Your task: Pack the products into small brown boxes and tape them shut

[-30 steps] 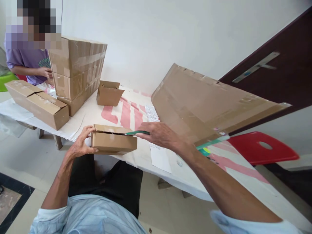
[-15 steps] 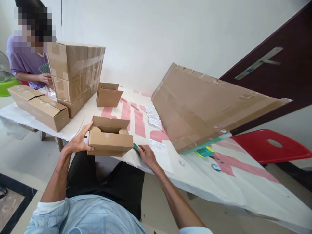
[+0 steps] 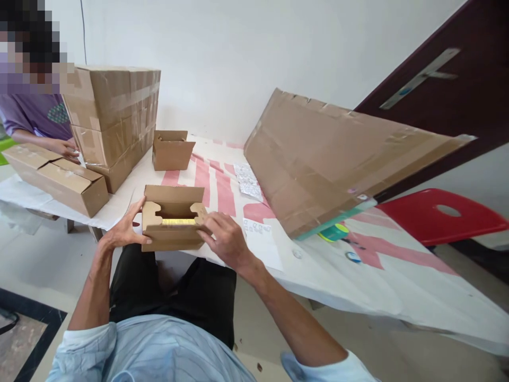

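White wall (image 3: 218,58) backs a cloth-covered table (image 3: 338,284) with red printed bands. The open box (image 3: 173,241) sits at the near edge of the table, directly in front of the wearer, probably placed there for short reach and a view straight down into it. Its rear flap (image 3: 175,194) stands up, and yellow contents (image 3: 177,222) show between the notched end flaps.

The left hand (image 3: 121,232) spans the left end of the open box: fingers spread wide, thumb at the front corner, fingertips at the rear corner. This grip appears to brace the box against shifting. The right hand (image 3: 231,241) is at the opposite end—fingers bent and nearly closed, tips at the right end flap (image 3: 199,210). Whether they pinch the flap or only press on it cannot be told.

Beyond the open box stands a smaller open carton (image 3: 170,157). To its left, taped cartons (image 3: 115,103) are stacked flush, an arrangement that likely saves table space; a long carton (image 3: 77,185) lies beside them. A co-worker's hand (image 3: 63,148) is behind it. On the right, a marked paper (image 3: 264,254) lies flat within reach, a large cardboard piece (image 3: 318,154) slopes above the table, and a tape roll (image 3: 334,232) rests near its lower edge.
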Motion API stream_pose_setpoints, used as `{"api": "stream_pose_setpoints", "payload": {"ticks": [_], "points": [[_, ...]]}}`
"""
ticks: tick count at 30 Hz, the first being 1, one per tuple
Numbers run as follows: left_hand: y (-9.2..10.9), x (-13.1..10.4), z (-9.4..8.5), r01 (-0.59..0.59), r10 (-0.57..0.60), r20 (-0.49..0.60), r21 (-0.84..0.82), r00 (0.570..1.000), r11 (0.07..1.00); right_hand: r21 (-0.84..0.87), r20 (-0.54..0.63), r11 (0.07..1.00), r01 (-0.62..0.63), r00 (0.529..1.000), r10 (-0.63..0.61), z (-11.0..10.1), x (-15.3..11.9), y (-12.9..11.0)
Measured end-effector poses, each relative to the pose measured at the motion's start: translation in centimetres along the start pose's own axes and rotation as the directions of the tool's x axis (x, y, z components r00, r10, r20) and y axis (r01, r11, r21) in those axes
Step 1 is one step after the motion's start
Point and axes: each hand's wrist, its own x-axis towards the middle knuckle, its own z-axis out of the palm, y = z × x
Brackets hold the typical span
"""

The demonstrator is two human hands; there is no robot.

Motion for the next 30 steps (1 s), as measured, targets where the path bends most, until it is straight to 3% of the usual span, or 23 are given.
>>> {"api": "stream_pose_setpoints", "payload": {"ticks": [4, 8, 12, 16, 22, 25, 30], "points": [[0.2, 0.1, -0.6, 0.005, -0.002, 0.057, -0.06, 0.998, 0.998, -0.02, -0.013, 0.989, 0.147, 0.989, -0.147, -0.4, -2.3, -1.7], [0.4, 0.2, -1.3, 0.045, -0.025, 0.117, -0.173, 0.993, 0.984, 0.205, 0.033, 0.977, 0.057, 0.997, -0.065, -1.1, -1.6, -1.6], [0.8, -0.2, -1.6, 0.041, 0.0, 0.129, -0.321, 0.992, 0.946, 0.192, 0.168, 0.981, 0.038, 0.983, -0.071, -1.1, 1.1, -0.6], [1.1, -0.3, -1.0, 0.054, -0.031, 0.078, -0.311, 0.996, 0.949, 0.049, 0.375, 0.991, 0.125, 0.917, -0.134, -1.0, 3.3, 0.1], [1.1, 0.1, 0.0, 0.115, -0.101, 0.08, -0.205, 0.992, 0.972, -0.319, 0.513, 0.923, 0.214, 0.858, -0.022, -2.3, 5.3, 0.5], [1.1, 0.3, 0.1, 0.105, -0.09, 0.079, -0.205, 0.993, 0.973, -0.332, 0.589, 0.909, 0.253, 0.808, -0.01, -2.6, 6.6, 0.5], [1.3, 0.3, 0.5, 0.11, -0.101, 0.059, -0.176, 0.993, 0.978, -0.231, 0.741, 0.945, 0.231, 0.671, 0.018, -2.2, 8.9, 0.8]]}}
